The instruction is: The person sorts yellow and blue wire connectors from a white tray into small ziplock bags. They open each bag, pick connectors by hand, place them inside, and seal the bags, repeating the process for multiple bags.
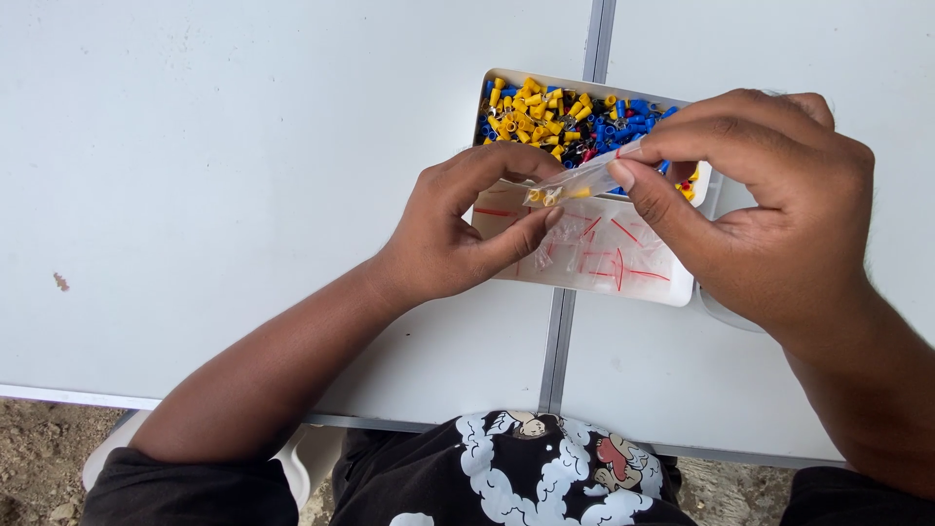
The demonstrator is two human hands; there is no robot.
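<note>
Small clear bag (575, 183) w/ yellow connectors held over white tray (682, 288) on worktop (243, 195). Left hand (458, 229) grip pinches bag's filled end; right hand (769, 205) grip pinches mouth end. Advice: keep mouth up, press seal evenly, stay above tray so spills land in.

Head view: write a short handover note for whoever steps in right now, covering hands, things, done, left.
Left hand and right hand together pinch a small clear bag over the white tray.
A few yellow connectors sit at the bag's left end.
Tray's far compartment holds yellow, blue and red connectors; near compartment holds empty bags.
Done: bag partly filled.
Left: whether it is sealed cannot be told.
</note>
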